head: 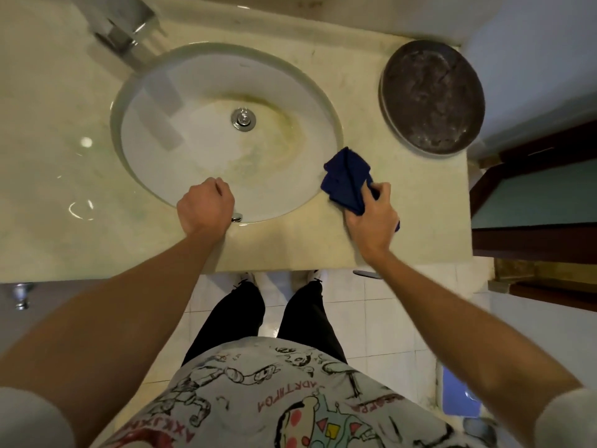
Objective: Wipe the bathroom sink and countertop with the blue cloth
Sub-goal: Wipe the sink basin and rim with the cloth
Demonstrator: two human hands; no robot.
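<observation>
Gripping the bunched dark blue cloth (347,181), your right hand (371,218) presses it on the cream stone worktop (387,130) at the white oval sink's (200,92) four o'clock rim. Your left hand (205,205), fingers curled and empty, likely braces you at six o'clock.

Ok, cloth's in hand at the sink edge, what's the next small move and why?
Probably sweep the blue cloth left, off the countertop and down into the sink. The right hand already holds it at the basin's right rim, and yellowish staining shows around the drain. The left hand rests curled at the front rim.

dim warm light | glare spots on countertop (80,176) | faucet (126,30) blurred | wide-angle edge warp
</observation>
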